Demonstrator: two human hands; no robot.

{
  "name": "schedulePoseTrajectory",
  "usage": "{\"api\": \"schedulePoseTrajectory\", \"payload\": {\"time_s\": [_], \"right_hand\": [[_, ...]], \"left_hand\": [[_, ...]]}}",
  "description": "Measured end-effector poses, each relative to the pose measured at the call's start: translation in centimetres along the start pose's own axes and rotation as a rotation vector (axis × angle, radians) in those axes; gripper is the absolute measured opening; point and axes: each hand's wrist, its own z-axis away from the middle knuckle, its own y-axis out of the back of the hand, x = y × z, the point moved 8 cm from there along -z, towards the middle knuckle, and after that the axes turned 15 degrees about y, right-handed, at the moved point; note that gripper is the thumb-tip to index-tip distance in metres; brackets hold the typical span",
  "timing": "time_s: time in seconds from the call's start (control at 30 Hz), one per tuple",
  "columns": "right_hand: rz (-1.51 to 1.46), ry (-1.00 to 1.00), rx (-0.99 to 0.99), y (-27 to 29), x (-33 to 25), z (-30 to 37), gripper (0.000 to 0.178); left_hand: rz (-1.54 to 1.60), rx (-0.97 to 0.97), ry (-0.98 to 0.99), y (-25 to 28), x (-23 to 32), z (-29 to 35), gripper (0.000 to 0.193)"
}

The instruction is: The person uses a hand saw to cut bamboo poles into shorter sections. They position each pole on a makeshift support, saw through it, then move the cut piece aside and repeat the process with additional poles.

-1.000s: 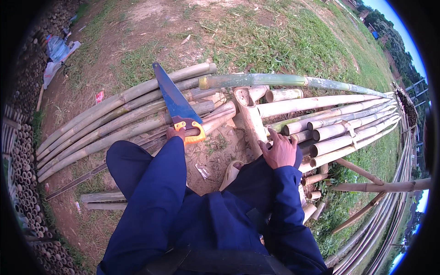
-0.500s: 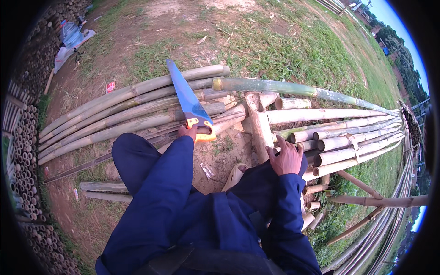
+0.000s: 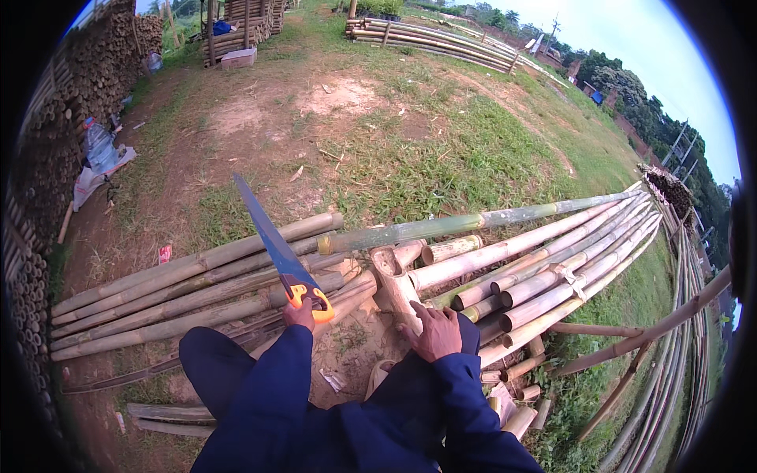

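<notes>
Fingers of the left hand are gripping a blue-bladed, orange-handled handsaw over round tan bamboo poles; right hand is resting open. Saw-holding is apparently the step; next move requires steady grip.

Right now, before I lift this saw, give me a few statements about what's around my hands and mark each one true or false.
1. The left-hand grip is closed on the handle of the saw. True.
2. The right-hand grip is also closed on the saw. False: it rests at the right knee, with its fingers spread.
3. The saw's blade points back toward the person. False: it points away, slanting to the left.
4. A greenish bamboo pole lies farther from the person than the right hand. True.
5. The large clear bottle is to the right of the saw. False: it is off to the left.
</notes>
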Motion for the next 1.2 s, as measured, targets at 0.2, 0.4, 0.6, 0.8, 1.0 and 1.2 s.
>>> {"api": "schedulePoseTrajectory", "payload": {"time_s": [0.2,0.4,0.6,0.8,1.0,1.2], "right_hand": [[-0.263,0.305,0.355,2.8,-5.4,-1.6,0.059],[-0.209,0.394,0.567,6.4,-8.2,-2.0,0.057],[-0.129,0.041,0.787,8.6,-3.4,0.5,0.027],[-0.357,-0.302,1.157,8.8,4.2,4.1,0.029],[-0.592,-0.561,1.299,5.8,7.9,6.2,0.027],[-0.545,-0.67,1.321,4.4,8.7,6.7,0.048]], "left_hand": [[0.163,-0.149,-0.367,-0.2,11.3,8.0,0.026],[0.328,-0.701,-0.392,-5.2,20.4,19.5,0.029],[-0.064,-0.975,-0.632,-9.1,25.0,28.8,0.038],[0.122,-1.06,-1.011,-12.4,27.0,30.6,0.04],[-0.479,-0.598,-1.092,-19.8,21.1,14.3,0.028],[-0.719,-0.444,-1.161,-28.1,22.7,9.0,0.05]]}}
